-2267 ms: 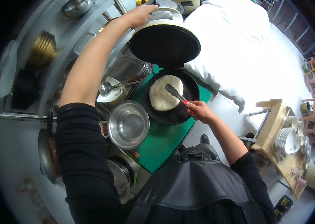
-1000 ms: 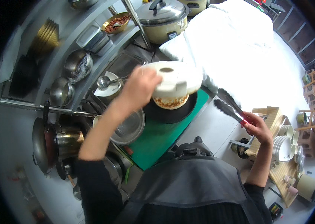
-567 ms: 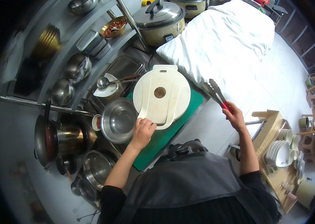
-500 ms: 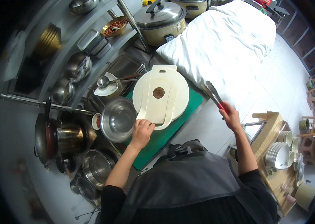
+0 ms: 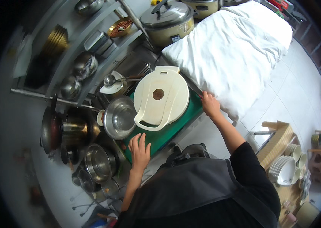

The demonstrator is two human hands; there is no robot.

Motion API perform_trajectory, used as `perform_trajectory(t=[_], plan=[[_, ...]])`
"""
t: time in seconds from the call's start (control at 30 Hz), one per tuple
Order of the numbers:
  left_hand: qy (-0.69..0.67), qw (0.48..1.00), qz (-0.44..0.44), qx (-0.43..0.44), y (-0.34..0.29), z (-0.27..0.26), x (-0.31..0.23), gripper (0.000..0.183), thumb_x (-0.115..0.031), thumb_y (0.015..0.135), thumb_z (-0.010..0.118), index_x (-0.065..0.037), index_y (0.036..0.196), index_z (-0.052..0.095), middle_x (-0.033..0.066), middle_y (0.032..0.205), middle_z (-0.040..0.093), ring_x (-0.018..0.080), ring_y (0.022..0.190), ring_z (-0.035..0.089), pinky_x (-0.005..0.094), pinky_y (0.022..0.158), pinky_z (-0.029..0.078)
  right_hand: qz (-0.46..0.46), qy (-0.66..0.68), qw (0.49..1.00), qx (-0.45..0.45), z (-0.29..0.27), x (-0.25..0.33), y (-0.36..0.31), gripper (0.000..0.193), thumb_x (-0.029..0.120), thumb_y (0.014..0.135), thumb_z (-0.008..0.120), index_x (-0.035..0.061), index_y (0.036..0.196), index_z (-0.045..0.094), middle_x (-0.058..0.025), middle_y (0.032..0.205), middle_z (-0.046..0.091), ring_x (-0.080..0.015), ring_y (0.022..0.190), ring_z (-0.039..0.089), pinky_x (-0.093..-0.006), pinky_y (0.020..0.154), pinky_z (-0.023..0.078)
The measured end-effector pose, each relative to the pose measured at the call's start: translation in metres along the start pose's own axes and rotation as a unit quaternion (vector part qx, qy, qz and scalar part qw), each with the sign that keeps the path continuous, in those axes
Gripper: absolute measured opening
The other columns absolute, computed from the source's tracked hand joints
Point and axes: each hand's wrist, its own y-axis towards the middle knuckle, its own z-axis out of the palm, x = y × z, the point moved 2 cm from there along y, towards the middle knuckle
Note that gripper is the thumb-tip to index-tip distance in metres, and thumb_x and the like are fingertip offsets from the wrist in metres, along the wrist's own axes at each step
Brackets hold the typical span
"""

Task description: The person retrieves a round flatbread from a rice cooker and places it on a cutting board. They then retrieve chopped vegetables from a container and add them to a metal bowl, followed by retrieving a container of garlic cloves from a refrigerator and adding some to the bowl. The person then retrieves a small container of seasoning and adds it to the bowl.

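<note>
A round cream electric griddle (image 5: 168, 81) with a closed lid and a looped front handle sits on a green board (image 5: 160, 137). My left hand (image 5: 139, 151) hovers over the board's near edge, fingers apart and holding nothing, just short of the griddle's handle. To the right of the griddle, my right hand (image 5: 210, 105) is closed round the red-handled tongs (image 5: 195, 89). Their metal end points up and left between the griddle and a large white cloth (image 5: 236, 60); much of them is hidden.
Left of the griddle stands a steel bowl (image 5: 120, 117), with a ladle (image 5: 110, 80) behind it. More pots and a steel basin (image 5: 99, 161) are further left, below metal shelves (image 5: 80, 57). A rice cooker (image 5: 168, 19) is at the back. Stacked plates (image 5: 284, 171) stand on the right-hand table.
My left hand has let go of the griddle's handle and drawn back toward me. My right hand has moved left with the tongs, from over the cloth to beside the griddle.
</note>
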Motion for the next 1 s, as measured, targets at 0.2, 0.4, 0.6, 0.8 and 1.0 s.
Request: perform_trajectory(t=[0.2, 0.4, 0.6, 0.8, 1.0], plan=[[-0.008, 0.997, -0.073, 0.029, -0.054, 0.000, -0.010, 0.048, -0.011, 0.084, 0.069, -0.001, 0.129, 0.055, 0.0170, 0.126, 0.049, 0.0345, 0.118, 0.046, 0.0463, 0.098, 0.037, 0.009, -0.072, 0.996, 0.049, 0.024, -0.001, 0.040, 0.024, 0.029, 0.094, 0.055, 0.0062, 0.103, 0.054, -0.0166, 0.091, 0.068, -0.0345, 0.081, 0.070, -0.0467, 0.067, 0.057], [-0.017, 0.985, -0.165, 0.039, -0.103, 0.009, -0.016, 0.043, -0.012, 0.085, 0.068, -0.002, 0.125, 0.057, 0.0175, 0.124, 0.049, 0.0357, 0.116, 0.047, 0.0467, 0.097, 0.038, -0.066, -0.160, 0.982, 0.078, 0.038, -0.013, 0.043, 0.024, 0.033, 0.096, 0.052, 0.0126, 0.092, 0.065, -0.0120, 0.089, 0.066, -0.0329, 0.085, 0.069, -0.0456, 0.070, 0.056], [-0.049, 0.976, -0.208, 0.042, -0.132, 0.025, -0.015, 0.038, -0.013, 0.085, 0.068, -0.002, 0.120, 0.059, 0.0177, 0.125, 0.049, 0.0363, 0.118, 0.046, 0.0484, 0.096, 0.040, -0.057, -0.151, 0.980, 0.113, 0.020, -0.003, 0.040, 0.031, 0.033, 0.099, 0.046, 0.0088, 0.095, 0.065, -0.0144, 0.097, 0.068, -0.0348, 0.092, 0.066, -0.0471, 0.076, 0.053], [-0.092, 0.974, -0.206, 0.003, -0.133, 0.049, 0.002, 0.033, -0.012, 0.084, 0.069, -0.001, 0.114, 0.061, 0.0168, 0.122, 0.052, 0.0359, 0.115, 0.049, 0.0471, 0.096, 0.042, -0.093, -0.021, 0.994, -0.049, -0.036, 0.015, -0.010, 0.031, 0.018, 0.095, 0.053, 0.0043, 0.122, 0.061, -0.0172, 0.106, 0.066, -0.0375, 0.097, 0.062, -0.0463, 0.083, 0.050], [-0.164, 0.956, -0.242, -0.026, -0.129, 0.068, 0.044, 0.030, -0.011, 0.087, 0.067, 0.000, 0.114, 0.062, 0.0168, 0.121, 0.053, 0.0358, 0.112, 0.054, 0.0444, 0.094, 0.046, -0.071, 0.057, 0.996, 0.021, -0.064, 0.044, -0.073, 0.030, 0.010, 0.093, 0.054, 0.0080, 0.123, 0.058, -0.0167, 0.096, 0.065, -0.0340, 0.083, 0.064, -0.0437, 0.072, 0.051]])
